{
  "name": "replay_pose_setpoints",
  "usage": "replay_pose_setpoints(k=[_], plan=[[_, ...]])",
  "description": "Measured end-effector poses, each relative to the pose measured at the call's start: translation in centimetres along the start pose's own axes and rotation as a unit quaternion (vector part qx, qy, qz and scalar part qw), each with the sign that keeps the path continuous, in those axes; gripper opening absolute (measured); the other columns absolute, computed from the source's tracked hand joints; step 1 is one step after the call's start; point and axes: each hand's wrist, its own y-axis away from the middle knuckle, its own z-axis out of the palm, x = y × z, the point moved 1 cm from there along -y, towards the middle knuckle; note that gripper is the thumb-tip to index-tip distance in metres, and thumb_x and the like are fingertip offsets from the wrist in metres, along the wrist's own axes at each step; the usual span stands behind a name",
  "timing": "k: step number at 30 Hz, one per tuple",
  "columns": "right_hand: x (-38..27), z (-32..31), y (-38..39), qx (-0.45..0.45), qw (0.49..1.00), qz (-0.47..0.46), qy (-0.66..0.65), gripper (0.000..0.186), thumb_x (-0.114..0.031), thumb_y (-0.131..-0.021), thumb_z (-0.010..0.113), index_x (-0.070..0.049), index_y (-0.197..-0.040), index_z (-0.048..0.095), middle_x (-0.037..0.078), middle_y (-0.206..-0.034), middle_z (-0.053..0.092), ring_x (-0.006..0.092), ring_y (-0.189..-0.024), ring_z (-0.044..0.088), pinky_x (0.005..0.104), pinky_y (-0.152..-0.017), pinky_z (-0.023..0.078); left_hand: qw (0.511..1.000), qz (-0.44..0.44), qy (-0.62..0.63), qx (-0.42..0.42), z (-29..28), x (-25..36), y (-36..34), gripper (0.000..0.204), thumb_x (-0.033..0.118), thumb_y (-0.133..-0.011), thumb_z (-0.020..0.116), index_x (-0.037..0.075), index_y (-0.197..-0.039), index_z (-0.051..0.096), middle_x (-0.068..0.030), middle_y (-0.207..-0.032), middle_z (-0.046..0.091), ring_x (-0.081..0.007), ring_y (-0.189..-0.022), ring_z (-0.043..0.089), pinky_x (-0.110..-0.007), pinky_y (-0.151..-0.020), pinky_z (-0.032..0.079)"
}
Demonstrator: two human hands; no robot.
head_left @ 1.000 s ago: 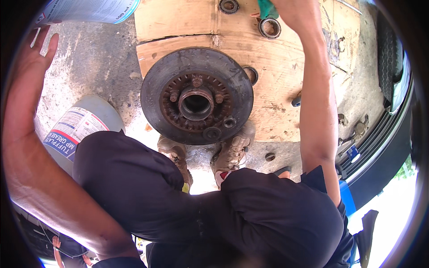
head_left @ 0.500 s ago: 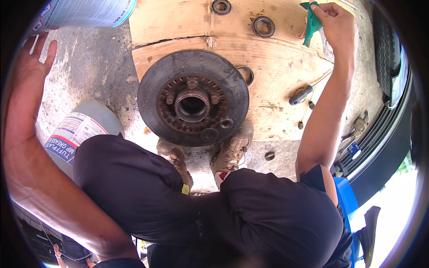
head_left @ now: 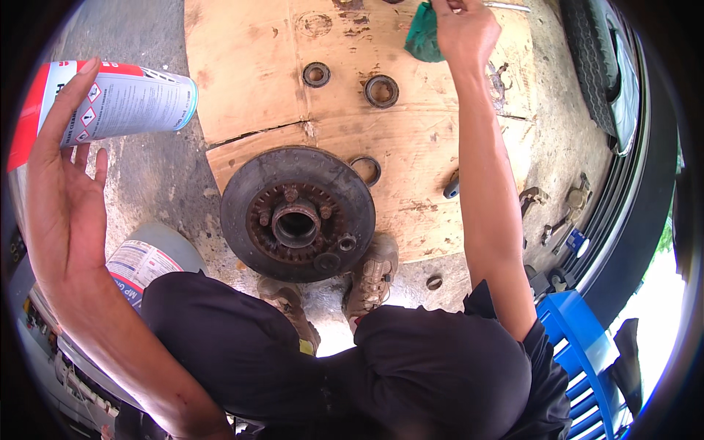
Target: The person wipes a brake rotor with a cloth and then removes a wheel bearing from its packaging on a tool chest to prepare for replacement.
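Note:
My left hand grips a red and white spray can, tipped sideways at the upper left, with one digit across its front. My right hand is closed on a green cloth over the top of the cardboard sheet. A dark, rusty hub with a brake disc lies near my boots, with a small ring and a round dark piece on it. Two bearings lie beyond it, and a metal ring sits beside its right edge.
A grease bucket stands by my left knee. A tool handle is partly behind my right forearm, metal tools lie further right. A tyre, a blue plastic piece and a loose ring are also at the right.
The spray can has come down into fuller view in my left hand. My right hand has moved left with the cloth. The hub and bearings appear lower as the view shifts.

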Motion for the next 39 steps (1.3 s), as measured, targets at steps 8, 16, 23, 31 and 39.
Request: replay_pose_setpoints(k=[8,16,23,31,39], plan=[[-0.3,5.0,0.6,-0.077,0.982,-0.143,0.092,0.02,-0.022,-0.092,0.075,-0.002,-0.099,0.076,0.02,-0.097,0.071,0.0393,-0.101,0.066,0.0507,-0.088,0.052,0.999,-0.021,0.038,0.014,0.5,0.8,0.6,0.072,0.031,-0.08,0.093,0.008,-0.14,0.061,-0.0118,-0.142,0.053,-0.0212,-0.143,0.037,-0.048,-0.12,0.025],[-0.9,7.2,-2.5,-0.053,0.994,-0.098,0.008,0.019,-0.019,-0.093,0.072,-0.002,-0.099,0.075,0.021,-0.098,0.071,0.0425,-0.099,0.066,0.0518,-0.089,0.052,0.999,-0.008,0.034,0.02,0.5,0.1,0.2,0.066,0.031,-0.083,0.091,0.006,-0.138,0.064,-0.0108,-0.143,0.053,-0.0204,-0.143,0.037,-0.049,-0.121,0.024],[-0.8,6.4,-0.7,-0.116,0.956,-0.248,0.107,0.019,-0.018,-0.092,0.07,-0.003,-0.101,0.077,0.018,-0.112,0.068,0.0398,-0.11,0.063,0.0517,-0.092,0.054,0.997,-0.019,0.07,0.002,0.4,0.0,0.3,0.052,0.029,-0.086,0.088,0.008,-0.131,0.071,-0.0084,-0.142,0.053,-0.0191,-0.141,0.038,-0.048,-0.121,0.024],[0.6,4.8,-0.9,-0.202,0.917,-0.332,0.094,0.014,-0.008,-0.091,0.067,-0.004,-0.102,0.076,0.016,-0.111,0.068,0.0385,-0.105,0.064,0.0491,-0.091,0.054,0.998,-0.015,0.064,-0.003,-0.3,-0.4,0.1,0.05,0.028,-0.088,0.087,0.009,-0.131,0.072,-0.008,-0.14,0.053,-0.0192,-0.14,0.038,-0.046,-0.12,0.025],[-2.9,3.0,-1.8,-0.169,0.966,-0.192,0.029,0.019,-0.012,-0.094,0.069,-0.004,-0.108,0.078,0.018,-0.103,0.069,0.0377,-0.101,0.068,0.0468,-0.09,0.054,0.998,-0.018,0.068,-0.005,-0.6,-0.3,-0.2,0.058,0.028,-0.086,0.089,0.009,-0.136,0.066,-0.0095,-0.142,0.052,-0.0199,-0.142,0.037,-0.047,-0.12,0.024]])
